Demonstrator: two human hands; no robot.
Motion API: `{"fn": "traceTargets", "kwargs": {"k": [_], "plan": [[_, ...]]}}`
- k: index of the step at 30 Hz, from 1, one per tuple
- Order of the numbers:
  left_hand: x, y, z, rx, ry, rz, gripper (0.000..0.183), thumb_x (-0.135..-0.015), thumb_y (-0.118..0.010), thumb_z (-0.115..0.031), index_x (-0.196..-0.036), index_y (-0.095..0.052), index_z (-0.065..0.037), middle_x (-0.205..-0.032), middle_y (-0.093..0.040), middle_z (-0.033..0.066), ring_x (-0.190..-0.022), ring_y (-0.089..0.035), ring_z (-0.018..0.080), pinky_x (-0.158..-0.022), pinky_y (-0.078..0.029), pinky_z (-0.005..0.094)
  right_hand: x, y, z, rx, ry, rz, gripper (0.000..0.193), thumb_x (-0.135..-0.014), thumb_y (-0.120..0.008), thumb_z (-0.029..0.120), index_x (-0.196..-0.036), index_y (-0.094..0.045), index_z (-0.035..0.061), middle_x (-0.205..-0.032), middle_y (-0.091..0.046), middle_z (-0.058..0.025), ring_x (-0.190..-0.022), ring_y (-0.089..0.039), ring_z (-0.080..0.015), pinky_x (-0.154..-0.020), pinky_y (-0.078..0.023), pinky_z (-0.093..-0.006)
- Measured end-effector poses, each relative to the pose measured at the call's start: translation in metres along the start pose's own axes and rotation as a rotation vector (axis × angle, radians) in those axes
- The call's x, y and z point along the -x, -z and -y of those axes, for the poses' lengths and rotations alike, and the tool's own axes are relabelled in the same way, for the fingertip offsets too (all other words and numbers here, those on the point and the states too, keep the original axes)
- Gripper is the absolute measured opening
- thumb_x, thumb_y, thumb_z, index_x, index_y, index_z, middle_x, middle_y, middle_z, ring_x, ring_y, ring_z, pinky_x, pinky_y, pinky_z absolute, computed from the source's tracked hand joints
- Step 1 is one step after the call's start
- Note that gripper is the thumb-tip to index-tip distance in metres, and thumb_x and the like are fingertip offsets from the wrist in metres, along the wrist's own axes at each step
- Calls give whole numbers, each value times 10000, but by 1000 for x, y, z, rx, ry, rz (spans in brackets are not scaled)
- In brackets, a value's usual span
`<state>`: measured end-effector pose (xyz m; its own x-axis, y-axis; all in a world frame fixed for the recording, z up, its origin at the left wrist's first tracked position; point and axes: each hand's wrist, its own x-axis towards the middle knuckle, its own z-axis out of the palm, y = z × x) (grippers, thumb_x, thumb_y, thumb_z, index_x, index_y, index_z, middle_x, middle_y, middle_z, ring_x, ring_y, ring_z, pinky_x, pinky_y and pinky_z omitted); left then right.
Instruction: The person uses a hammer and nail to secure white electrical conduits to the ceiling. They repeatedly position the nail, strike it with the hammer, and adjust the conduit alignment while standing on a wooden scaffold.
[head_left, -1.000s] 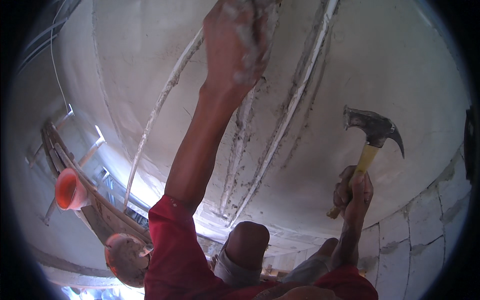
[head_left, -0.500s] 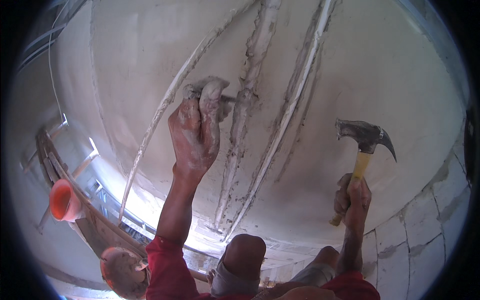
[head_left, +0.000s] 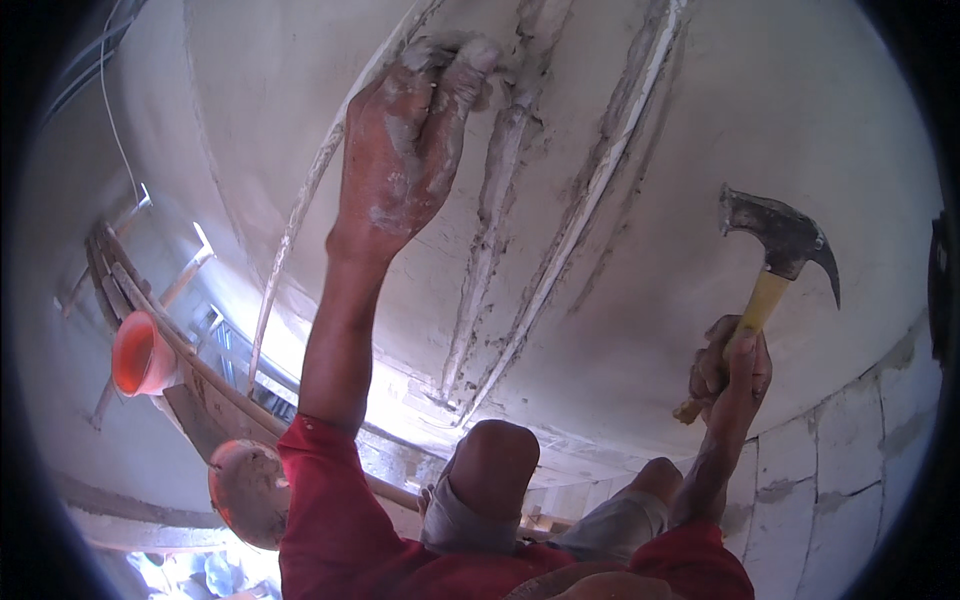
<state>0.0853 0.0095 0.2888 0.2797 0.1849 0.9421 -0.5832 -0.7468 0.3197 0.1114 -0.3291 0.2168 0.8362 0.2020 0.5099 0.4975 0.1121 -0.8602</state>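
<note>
My left hand (head_left: 405, 150), smeared with grey mortar, is raised high against the pale plastered wall (head_left: 800, 130). Its fingers are closed round a grey, mortar-caked lump (head_left: 430, 50), mostly hidden by the hand. Just right of it runs a groove (head_left: 497, 180) with rough grey filling. Farther right a thin white pipe (head_left: 600, 190) lies in a second groove. On the right side my right hand (head_left: 735, 365) grips a claw hammer (head_left: 775, 235) by its yellow handle, head up and apart from the wall.
A whitish pipe (head_left: 300, 210) slants down left of my left arm. Wooden planks (head_left: 195, 375) hold an orange bucket (head_left: 142, 355); a second mortar-stained bucket (head_left: 248, 495) is below. Bare block wall (head_left: 800, 500) stands at lower right. My bent knees (head_left: 495, 455) show at the bottom.
My left hand has moved upward along the groove with the grey lump in it. The hammer in my right hand has shifted up and to the right.
</note>
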Motion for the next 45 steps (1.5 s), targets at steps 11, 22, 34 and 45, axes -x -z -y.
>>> {"fn": "traceTargets", "kwargs": {"k": [11, 22, 34, 45], "plan": [[-10, 13, 14, 35, -35, 174, 300, -1002, -513, -242, -1144, -586, 13, -856, -662, 131, -758, -660, 213, -700, -533, 335, -23, -6, 14, 46, 11, 34, 382, -1011, -473, 383, -960, -512, 7, -533, -360, 38, -382, -280, -26, -352, -226, -205], [-19, -3, -2, 76, 92, 41, 238, -959, -573, -173, -957, -577, 65, -771, -640, 187, -660, -647, 284, -609, -505, 362, -67, -40, 81, 476, 109, 160, 326, -1016, -476, 370, -1011, -541, 51, -550, -366, 68, -376, -268, 5, -335, -213, -188], [9, -14, 24, 309, 222, -110, 282, -962, -584, -196, -1121, -584, 36, -788, -628, 177, -684, -628, 220, -657, -503, 343, -107, -71, 144, 1217, 817, 61, 394, -1027, -412, 386, -1218, -538, 65, -698, -359, 62, -547, -285, -16, -475, -237, -194], [-1, -7, 27, 45, 0, -107, 205, -935, -578, -158, -1054, -560, 8, -722, -545, 256, -614, -525, 392, -607, -446, 415, -144, -40, 181, 1447, 846, 161, 385, -1040, -367, 336, -1312, -452, 77, -975, -340, 10, -827, -299, -59, -692, -265, -226]]}}
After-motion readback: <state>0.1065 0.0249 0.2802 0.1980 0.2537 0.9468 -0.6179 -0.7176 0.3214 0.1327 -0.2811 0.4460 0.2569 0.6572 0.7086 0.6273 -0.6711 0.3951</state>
